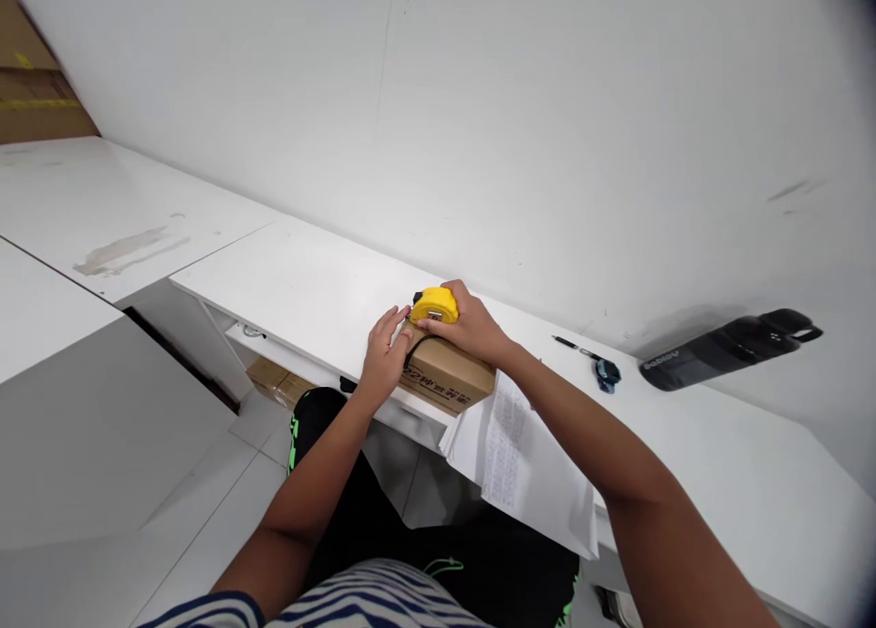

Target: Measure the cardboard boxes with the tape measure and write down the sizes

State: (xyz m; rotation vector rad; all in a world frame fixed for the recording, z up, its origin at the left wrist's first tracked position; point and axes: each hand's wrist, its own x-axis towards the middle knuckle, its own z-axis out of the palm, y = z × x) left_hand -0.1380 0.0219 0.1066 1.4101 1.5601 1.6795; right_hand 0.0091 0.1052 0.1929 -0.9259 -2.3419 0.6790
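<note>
A yellow tape measure (435, 306) with a black part at its left end is in my right hand (475, 322), at the far edge of a brown cardboard box (448, 371). The right thumb lies along the case and the fingers curl behind it. My left hand (384, 356) is closed on the left end of the box, thumb on its top near a corner. Its fingertips come close to the mouth of the tape measure; whether they touch the tape's end I cannot tell. A black strap (419, 343) loops over the box top. Dark printed characters mark the box's near side.
The box rests on a narrow white desk (294, 263) against a wall. Printed papers (524, 464) overhang the front edge. A pen (573, 346), a small dark coiled item (606, 374) and a black bottle (725, 350) are at right. Cardboard boxes (37, 80) stand far left.
</note>
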